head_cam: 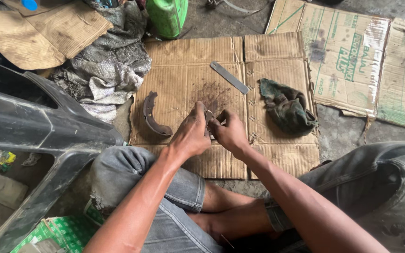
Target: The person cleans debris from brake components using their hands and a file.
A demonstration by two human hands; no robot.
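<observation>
My left hand (191, 133) and my right hand (229, 131) meet over a flattened brown cardboard sheet (277, 154), both gripping a small curved metal brake shoe (208, 117) between them; most of it is hidden by my fingers. A second curved brake shoe (152, 115) lies on the cardboard to the left of my left hand. A flat grey metal file (229, 77) lies farther away on the sheet, beyond a dark dusty patch (212, 93).
A dark green rag (287, 107) lies right of my hands. A green plastic jug (167, 16) stands at the far edge, a grey cloth pile (108, 70) and a black plastic body panel (29, 126) at left. Printed cardboard (357, 56) covers the right floor.
</observation>
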